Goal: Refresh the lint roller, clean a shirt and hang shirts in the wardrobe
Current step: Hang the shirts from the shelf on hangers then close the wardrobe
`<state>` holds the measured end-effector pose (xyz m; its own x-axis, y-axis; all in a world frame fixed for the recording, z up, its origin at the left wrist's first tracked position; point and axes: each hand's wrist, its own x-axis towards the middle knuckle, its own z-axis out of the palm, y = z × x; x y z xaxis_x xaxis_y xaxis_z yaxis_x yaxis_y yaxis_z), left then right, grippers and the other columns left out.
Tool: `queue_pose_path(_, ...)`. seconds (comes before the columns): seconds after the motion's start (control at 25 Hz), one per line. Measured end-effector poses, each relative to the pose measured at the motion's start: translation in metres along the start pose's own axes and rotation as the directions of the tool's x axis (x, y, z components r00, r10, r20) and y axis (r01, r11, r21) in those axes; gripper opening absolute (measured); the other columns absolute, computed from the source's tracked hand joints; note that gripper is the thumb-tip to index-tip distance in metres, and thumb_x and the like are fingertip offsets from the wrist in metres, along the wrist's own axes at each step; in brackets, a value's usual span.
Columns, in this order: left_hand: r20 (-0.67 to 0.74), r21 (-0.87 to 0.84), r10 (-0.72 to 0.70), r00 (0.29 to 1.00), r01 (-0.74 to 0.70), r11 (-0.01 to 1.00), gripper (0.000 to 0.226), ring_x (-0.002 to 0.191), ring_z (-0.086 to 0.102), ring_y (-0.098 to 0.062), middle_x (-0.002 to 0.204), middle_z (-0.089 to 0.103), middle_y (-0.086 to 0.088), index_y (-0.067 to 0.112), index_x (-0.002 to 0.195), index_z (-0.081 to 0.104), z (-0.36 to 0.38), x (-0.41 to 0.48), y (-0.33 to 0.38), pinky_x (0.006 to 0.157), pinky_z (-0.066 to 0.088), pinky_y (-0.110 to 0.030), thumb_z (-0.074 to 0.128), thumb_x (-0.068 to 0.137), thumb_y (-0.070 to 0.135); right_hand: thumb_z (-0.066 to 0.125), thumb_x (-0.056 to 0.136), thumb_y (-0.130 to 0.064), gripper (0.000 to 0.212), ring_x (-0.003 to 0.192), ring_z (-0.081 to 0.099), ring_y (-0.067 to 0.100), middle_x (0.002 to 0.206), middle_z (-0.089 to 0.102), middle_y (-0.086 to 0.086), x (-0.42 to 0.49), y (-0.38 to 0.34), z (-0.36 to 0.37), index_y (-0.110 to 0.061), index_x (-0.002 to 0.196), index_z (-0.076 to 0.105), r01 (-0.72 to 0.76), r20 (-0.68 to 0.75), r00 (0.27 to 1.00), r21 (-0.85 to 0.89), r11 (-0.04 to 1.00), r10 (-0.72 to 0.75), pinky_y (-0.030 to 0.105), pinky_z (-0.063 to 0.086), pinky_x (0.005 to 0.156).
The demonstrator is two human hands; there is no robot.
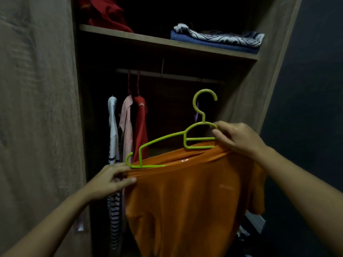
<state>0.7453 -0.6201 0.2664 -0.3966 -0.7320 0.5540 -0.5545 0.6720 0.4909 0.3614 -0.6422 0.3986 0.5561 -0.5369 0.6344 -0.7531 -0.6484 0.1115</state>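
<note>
1. The rail (178, 76) crossed the dark wardrobe, and everything here is placed from it.
2. The orange shirt (185, 201) hung below the rail and nearer the camera, under its right half, held up by both hands and not on the rail.
3. The green hanger (199, 139) sat tilted below the rail, its hook free and clear of it. Its lower edge met the shirt's opening while most of its frame stood above the cloth.
4. The left hand (111, 180), below the rail's left part, pinched the shirt's edge between thumb and fingers, just beside the hanger's left tip.
5. The right hand (239, 140), below and beyond the rail's right end, had its fingers curled around the hanger's right side, with bunched orange cloth directly under it.
6. Near the rail's left end hung a striped shirt (113, 145), a pink shirt (127, 127) and a red shirt (141, 127), side by side.
7. Above the rail ran a shelf (148, 38), holding folded clothes (222, 38) over the rail's right end and a red garment (105, 13) over its left end.
</note>
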Motion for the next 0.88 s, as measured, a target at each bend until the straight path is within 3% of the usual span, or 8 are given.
queue_pose_path(0.2, 0.024, 0.007, 0.129, 0.991, -0.130, 0.992, 0.032, 0.085, 0.063, -0.008, 0.088, 0.065, -0.001, 0.010, 0.077, 0.072, -0.029, 0.019, 0.022, 0.078, 0.046, -0.015, 0.061, 0.077, 0.041, 0.032, 0.090, -0.050, 0.038, 0.066, 0.059, 0.004, 0.069, 0.056, -0.012, -0.010, 0.015, 0.008, -0.029, 0.112, 0.055, -0.147, -0.023, 0.988, 0.161, 0.976, 0.153, 0.020, 0.044, 0.056)
queue_pose_path(0.32, 0.096, -0.032, 0.069, 0.993, -0.066, 0.997, 0.023, 0.079, 0.063, -0.017, 0.083, 0.063, 0.001, 0.021, 0.077, 0.067, -0.047, 0.022, 0.034, 0.069, 0.051, -0.029, 0.058, 0.083, 0.042, 0.030, 0.089, -0.057, 0.038, 0.067, 0.056, -0.007, 0.073, 0.056, -0.018, -0.014, 0.017, 0.005, -0.035, 0.108, 0.056, -0.080, 0.018, 0.997, 0.123, 0.989, 0.078, 0.020, 0.044, 0.060)
queue_pose_path(0.48, 0.223, -0.028, 0.077, 0.972, -0.072, 0.997, 0.018, 0.065, 0.057, -0.014, 0.078, 0.057, -0.004, 0.033, 0.093, 0.052, -0.034, 0.035, 0.061, 0.055, 0.045, -0.026, 0.046, 0.089, 0.050, 0.031, 0.087, -0.061, 0.038, 0.075, 0.062, 0.001, 0.079, 0.066, -0.012, -0.004, -0.018, 0.026, -0.039, 0.099, 0.059, -0.098, 0.066, 0.994, 0.191, 0.977, 0.087, 0.027, 0.049, 0.063)
queue_pose_path(0.64, 0.012, 0.057, -0.021, 1.000, 0.021, 0.998, 0.036, 0.071, 0.063, -0.014, 0.082, 0.061, -0.012, 0.057, 0.115, 0.030, -0.035, 0.039, 0.063, 0.065, 0.055, -0.034, 0.047, 0.084, 0.050, 0.041, 0.081, -0.068, 0.043, 0.088, 0.061, 0.004, 0.099, 0.064, -0.012, 0.010, -0.032, 0.033, -0.043, 0.114, 0.053, -0.190, 0.111, 0.980, 0.293, 0.937, 0.164, 0.030, 0.049, 0.071)
queue_pose_path(0.76, -0.224, 0.107, -0.011, 0.974, 0.036, 0.994, 0.037, 0.070, 0.064, -0.023, 0.082, 0.061, -0.015, 0.052, 0.112, 0.035, -0.060, 0.036, 0.059, 0.059, 0.054, -0.038, 0.053, 0.083, 0.041, 0.044, 0.075, -0.068, 0.053, 0.085, 0.063, 0.007, 0.105, 0.061, -0.008, -0.001, -0.016, 0.031, -0.040, 0.120, 0.048, -0.343, 0.276, 0.930, 0.422, 0.839, 0.241, 0.032, 0.053, 0.076)
queue_pose_path(0.84, -0.335, 0.140, 0.004, 0.942, 0.045, 0.989, 0.035, 0.077, 0.064, -0.025, 0.091, 0.063, -0.015, 0.048, 0.108, 0.039, -0.078, 0.035, 0.056, 0.061, 0.053, -0.038, 0.058, 0.082, 0.035, 0.047, 0.078, -0.057, 0.045, 0.083, 0.065, 0.007, 0.101, 0.062, -0.007, -0.015, -0.006, 0.035, -0.032, 0.114, 0.053, -0.429, 0.358, 0.892, 0.484, 0.763, 0.274, 0.029, 0.053, 0.077)
queue_pose_path(0.88, -0.348, 0.154, 0.004, 0.937, 0.053, 0.987, 0.033, 0.080, 0.063, -0.019, 0.095, 0.063, -0.010, 0.046, 0.106, 0.041, -0.086, 0.033, 0.055, 0.061, 0.052, -0.032, 0.059, 0.080, 0.036, 0.046, 0.081, -0.051, 0.036, 0.083, 0.065, 0.007, 0.098, 0.063, -0.004, -0.021, -0.004, 0.038, -0.028, 0.106, 0.057, -0.444, 0.355, 0.889, 0.518, 0.731, 0.289, 0.029, 0.052, 0.078)
